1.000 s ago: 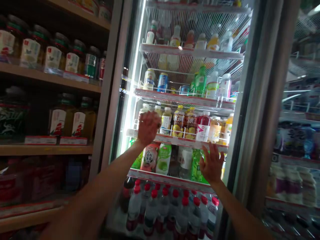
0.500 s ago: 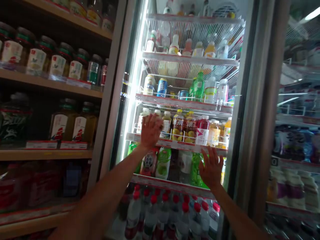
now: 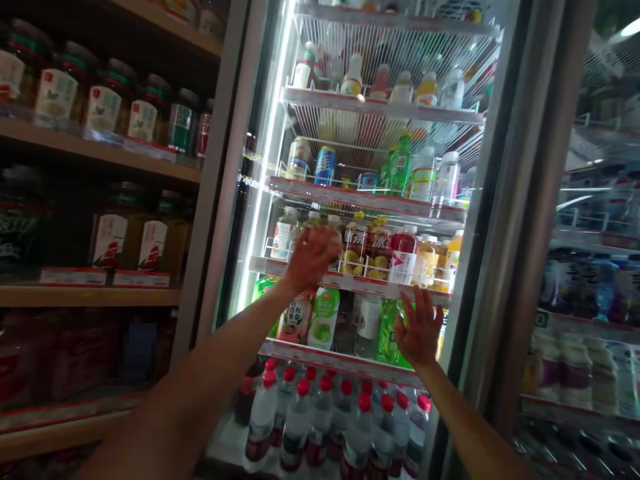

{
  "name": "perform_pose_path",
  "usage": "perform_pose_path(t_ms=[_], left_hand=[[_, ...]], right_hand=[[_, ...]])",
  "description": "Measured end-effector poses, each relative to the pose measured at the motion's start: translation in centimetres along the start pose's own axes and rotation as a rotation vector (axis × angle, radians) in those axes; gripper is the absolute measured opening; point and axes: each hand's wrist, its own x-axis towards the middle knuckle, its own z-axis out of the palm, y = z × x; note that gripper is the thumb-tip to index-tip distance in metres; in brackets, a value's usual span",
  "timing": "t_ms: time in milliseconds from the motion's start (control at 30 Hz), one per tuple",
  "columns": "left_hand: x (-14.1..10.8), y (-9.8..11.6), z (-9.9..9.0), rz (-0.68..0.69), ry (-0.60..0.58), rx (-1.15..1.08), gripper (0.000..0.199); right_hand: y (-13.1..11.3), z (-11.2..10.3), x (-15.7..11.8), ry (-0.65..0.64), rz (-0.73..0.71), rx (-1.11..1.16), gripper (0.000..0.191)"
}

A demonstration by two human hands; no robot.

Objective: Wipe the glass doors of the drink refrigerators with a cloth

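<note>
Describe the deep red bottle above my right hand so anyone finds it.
In the lit fridge, find the shelf just above the right hand. Right of two yellow-capped bottles is the red bottle, set apart by deep red above a white label.

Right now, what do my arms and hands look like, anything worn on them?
Your bare left forearm and bare right forearm show no sleeve, watch or bracelet. Your ungloved left hand and ungloved right hand show no rings, though blur could hide small ones.

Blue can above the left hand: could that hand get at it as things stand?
Probably not: reflections suggest glass between the left hand and the blue can, though this is unclear.
</note>
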Motion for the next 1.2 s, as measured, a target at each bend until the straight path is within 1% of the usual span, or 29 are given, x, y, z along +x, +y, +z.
perform_pose_path(t_ms=[67, 100, 133, 167, 267, 300, 333, 367, 400, 433, 533, 567, 600, 633, 667, 700, 733, 800, 833, 867, 900, 933, 967, 1033, 1067, 1100, 1133, 1167, 1200], left_hand=[[0.8, -0.7, 0.1, -0.351, 0.133, 0.082, 0.037], [1.0, -0.2, 0.4, -0.446, 0.160, 0.100, 0.038], [1.1, 0.8, 0.8, -0.452, 0.152, 0.094, 0.039], [1.1, 2.2, 1.3, -0.378, 0.114, 0.066, 0.038], [0.7, 6.5, 2.5, 0.065, -0.069, -0.075, 0.037], [0.5, 7.2, 2.7, 0.188, -0.116, -0.107, 0.036], [0.4, 7.3, 2.6, 0.262, -0.147, -0.124, 0.035], [0.4, 6.8, 2.4, 0.274, -0.162, -0.122, 0.035], [0.6, 5.7, 2.0, 0.221, -0.155, -0.104, 0.034], [0.8, 4.2, 1.5, 0.119, -0.129, -0.078, 0.033], [1.9, -0.6, 0.3, -0.372, 0.040, 0.025, 0.035], [2.3, -1.5, 0.1, -0.515, 0.106, 0.052, 0.036], [2.6, -1.8, 0.1, -0.611, 0.155, 0.068, 0.037], [2.8, -1.5, 0.2, -0.650, 0.176, 0.071, 0.038], [3.0, -0.6, 0.5, -0.630, 0.166, 0.058, 0.038], [3.0, 0.6, 0.8, -0.550, 0.124, 0.029, 0.037], [2.9, 2.1, 1.2, -0.421, 0.059, -0.010, 0.035], [2.5, 4.7, 1.8, -0.102, -0.088, -0.091, 0.033], [2.3, 5.4, 2.0, 0.034, -0.143, -0.118, 0.031], [2.1, 5.6, 1.9, 0.123, -0.178, -0.129, 0.031], [2.0, 5.2, 1.7, 0.147, -0.189, -0.124, 0.031], [1.8, 4.2, 1.4, 0.103, -0.174, -0.105, 0.032], [1.7, 2.9, 1.0, -0.001, -0.133, -0.072, 0.032], [1.7, 0.1, 0.2, -0.289, -0.007, 0.014, 0.034], [1.6, -0.8, 0.0, -0.416, 0.050, 0.052, 0.034], [1.6, -1.3, -0.2, -0.496, 0.087, 0.077, 0.035], [1.4, -1.1, -0.2, -0.519, 0.094, 0.085, 0.035], [1.2, -0.4, -0.1, -0.480, 0.073, 0.074, 0.035], [1.0, 0.9, 0.1, -0.387, 0.033, 0.048, 0.035]], right_hand=[[0.0, 0.0, 0.0, 0.000, 0.003, 0.000, 0.051], [0.0, 0.0, 0.0, -0.001, 0.005, 0.000, 0.051], [0.0, 0.0, 0.0, 0.000, 0.008, 0.000, 0.051], [0.0, 0.0, 0.0, -0.001, 0.010, 0.002, 0.051], [0.0, 0.0, 0.0, 0.002, 0.002, 0.011, 0.053], [0.0, 0.0, 0.0, 0.007, 0.000, 0.012, 0.053], [0.0, 0.0, 0.0, 0.010, -0.002, 0.012, 0.053], [0.0, 0.0, 0.0, 0.012, -0.005, 0.011, 0.053], [0.0, 0.0, 0.0, 0.013, -0.006, 0.010, 0.053], [0.0, 0.0, 0.0, 0.012, -0.005, 0.008, 0.053], [-0.1, -0.1, 0.0, -0.001, 0.002, 0.010, 0.055], [-0.1, -0.1, 0.1, -0.005, 0.008, 0.012, 0.055], [-0.1, -0.1, 0.1, -0.008, 0.014, 0.015, 0.055], [-0.2, -0.2, 0.1, -0.011, 0.018, 0.019, 0.055], [-0.2, -0.2, 0.1, -0.014, 0.019, 0.022, 0.055], [-0.2, -0.2, 0.1, -0.013, 0.019, 0.022, 0.055], [-0.1, -0.2, 0.1, -0.011, 0.017, 0.020, 0.055], [-0.1, -0.1, 0.0, -0.009, 0.006, 0.014, 0.056], [0.0, -0.1, 0.0, -0.007, 0.001, 0.010, 0.056], [0.0, 0.0, 0.0, -0.005, -0.002, 0.006, 0.056], [0.1, 0.0, -0.1, -0.003, -0.006, 0.004, 0.056], [0.1, 0.1, -0.1, -0.003, -0.008, 0.005, 0.055], [0.1, 0.1, -0.1, -0.001, -0.009, 0.007, 0.054], [0.0, 0.1, -0.1, -0.001, -0.004, 0.011, 0.052], [0.0, 0.0, 0.0, -0.001, 0.002, 0.010, 0.051], [-0.1, 0.0, 0.0, -0.002, 0.009, 0.006, 0.050], [-0.1, -0.1, 0.0, -0.003, 0.014, -0.001, 0.050], [-0.2, -0.2, 0.1, -0.005, 0.016, -0.007, 0.049], [-0.2, -0.2, 0.1, -0.006, 0.014, -0.010, 0.049]])
